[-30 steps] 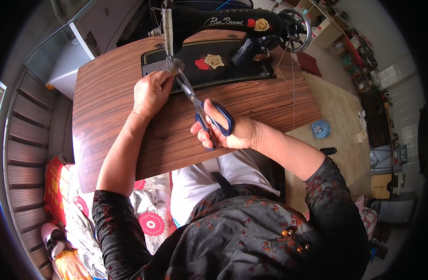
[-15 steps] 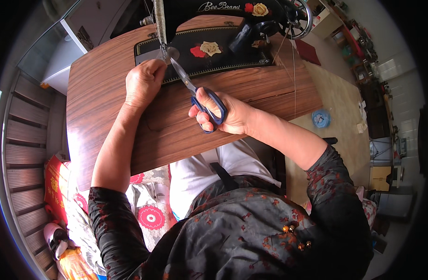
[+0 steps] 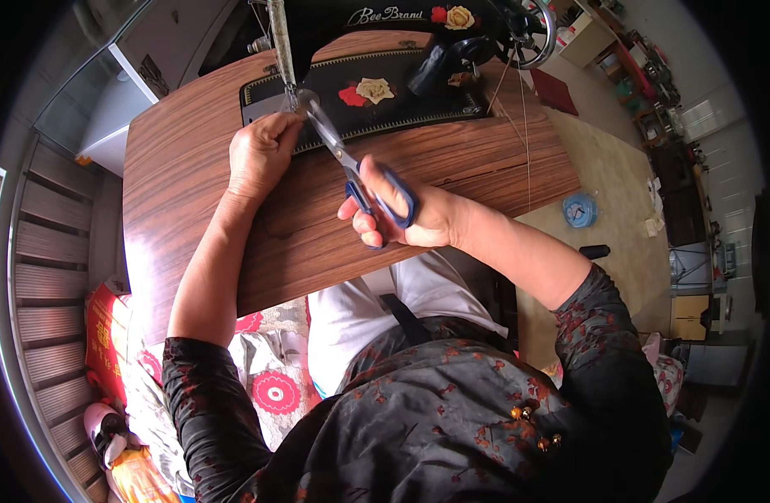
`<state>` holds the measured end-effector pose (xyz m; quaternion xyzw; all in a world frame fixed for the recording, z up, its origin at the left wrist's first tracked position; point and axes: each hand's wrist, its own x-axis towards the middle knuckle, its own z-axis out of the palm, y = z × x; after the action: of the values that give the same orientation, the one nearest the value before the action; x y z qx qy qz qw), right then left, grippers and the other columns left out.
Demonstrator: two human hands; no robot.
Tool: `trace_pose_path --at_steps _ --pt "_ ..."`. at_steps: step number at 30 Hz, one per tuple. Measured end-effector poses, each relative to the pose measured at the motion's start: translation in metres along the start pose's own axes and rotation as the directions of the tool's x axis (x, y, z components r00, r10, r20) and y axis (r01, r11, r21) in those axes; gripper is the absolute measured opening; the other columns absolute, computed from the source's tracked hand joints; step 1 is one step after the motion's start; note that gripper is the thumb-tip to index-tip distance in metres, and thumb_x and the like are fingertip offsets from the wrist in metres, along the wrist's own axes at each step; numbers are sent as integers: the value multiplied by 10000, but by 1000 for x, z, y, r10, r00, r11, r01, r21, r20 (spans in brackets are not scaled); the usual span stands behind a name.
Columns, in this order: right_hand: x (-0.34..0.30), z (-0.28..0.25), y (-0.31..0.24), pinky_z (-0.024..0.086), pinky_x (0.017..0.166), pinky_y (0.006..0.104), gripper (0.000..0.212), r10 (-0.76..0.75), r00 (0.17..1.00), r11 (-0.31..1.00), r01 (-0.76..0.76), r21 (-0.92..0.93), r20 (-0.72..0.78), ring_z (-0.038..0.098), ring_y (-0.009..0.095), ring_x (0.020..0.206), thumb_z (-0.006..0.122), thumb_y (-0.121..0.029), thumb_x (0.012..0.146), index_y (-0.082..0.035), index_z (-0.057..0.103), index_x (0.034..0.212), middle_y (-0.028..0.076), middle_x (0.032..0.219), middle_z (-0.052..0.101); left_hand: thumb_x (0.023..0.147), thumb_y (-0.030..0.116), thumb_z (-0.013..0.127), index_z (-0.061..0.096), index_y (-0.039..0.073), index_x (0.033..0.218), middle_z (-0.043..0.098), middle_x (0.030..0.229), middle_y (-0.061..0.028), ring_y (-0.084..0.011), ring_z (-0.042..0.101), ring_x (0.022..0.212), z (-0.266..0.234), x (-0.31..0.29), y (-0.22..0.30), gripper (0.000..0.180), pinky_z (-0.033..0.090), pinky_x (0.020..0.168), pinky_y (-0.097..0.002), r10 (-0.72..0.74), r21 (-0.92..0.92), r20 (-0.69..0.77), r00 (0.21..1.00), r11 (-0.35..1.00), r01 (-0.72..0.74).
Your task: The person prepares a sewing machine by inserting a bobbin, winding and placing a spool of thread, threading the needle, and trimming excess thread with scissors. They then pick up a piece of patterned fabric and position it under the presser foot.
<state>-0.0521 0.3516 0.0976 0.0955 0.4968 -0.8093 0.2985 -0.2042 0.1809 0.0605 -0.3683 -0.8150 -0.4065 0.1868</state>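
My right hand (image 3: 410,205) holds a pair of scissors (image 3: 341,155) with dark blue handles, thumb in one loop and fingers in the other. Their blades, smeared by motion, point up and left to the needle area of a black sewing machine (image 3: 393,63) with painted roses. Close beside the presser foot (image 3: 293,95), my left hand (image 3: 262,151) is closed with its fingertips pinched together. Whatever lies in that pinch is hidden or too fine to make out.
The machine sits in a brown wood-grain table (image 3: 184,168). A handwheel (image 3: 540,38) is at its right end, with a thin cord running down. A blue round object (image 3: 580,210) lies on the floor at the right. Patterned cloth (image 3: 272,390) is below the table's left front.
The scissors' handle loops have spread wider apart, and my right hand has shifted slightly right and down. My left hand stays almost in place by the presser foot.
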Motion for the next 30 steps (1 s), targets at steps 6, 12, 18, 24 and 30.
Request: trace_pose_path --at_steps 6,12,18,24,30 --pt "5 4 -7 408 631 273 736 74 997 997 -74 19 -9 456 147 639 432 -683 808 40 496 932 55 680 479 790 79 645 648 55 842 640 747 -94 -250 630 690 -1 1 1 58 488 622 -307 23 31 -14 1000 999 -23" --pt "5 14 -10 420 576 264 612 -10 996 1000 12 17 -92 460 122 610 499 -612 821 -10 458 925 51 711 476 788 78 649 650 53 848 640 743 -93 -250 628 678 -1 0 0 65 487 608 -304 34 15 -33 999 999 -33" --pt "5 9 -7 401 492 224 590 -28 997 998 25 -54 -65 453 95 545 515 -600 820 -19 463 907 45 694 480 793 64 645 651 56 852 636 730 -95 -240 620 655 -2 1 0 60 480 593 -302 60 8 -26 998 998 -60" --pt "1 -1 -1 388 453 205 615 -58 996 980 44 -194 -65 441 86 456 520 -612 810 3 506 810 -2 572 461 798 93 639 652 79 845 647 765 -108 -296 626 712 -4 2 2 50 497 614 -328 1 -89 -33 999 996 -4" --pt "-8 3 5 373 407 194 561 -113 990 974 93 -205 -87 440 66 415 576 -588 788 -37 484 740 -12 538 458 808 83 627 638 68 829 629 724 -129 -305 624 685 -2 2 10 27 494 595 -329 -58 -96 -5 998 994 57"
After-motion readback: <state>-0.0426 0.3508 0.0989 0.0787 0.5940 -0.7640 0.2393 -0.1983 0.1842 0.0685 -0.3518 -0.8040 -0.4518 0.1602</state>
